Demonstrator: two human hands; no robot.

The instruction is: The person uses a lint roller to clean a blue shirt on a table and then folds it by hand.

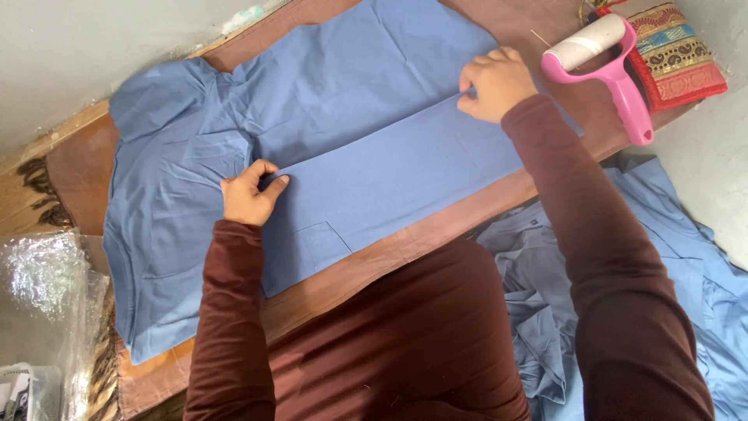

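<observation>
A blue short-sleeved shirt (335, 86) lies flat on a brown board (405, 242), its near side folded over into a long band with a small pocket facing up. My left hand (248, 195) pinches the folded edge near the sleeve end. Farther along the same fold, my right hand (495, 82) grips the edge near the hem. Both arms wear dark maroon sleeves.
A pink lint roller (612, 66) lies at the board's far right, beside a red patterned cushion (679, 54). More blue garments (686, 281) are heaped on the right by my lap. Clear plastic bags (47, 296) sit at the left. A pale wall runs along the top left.
</observation>
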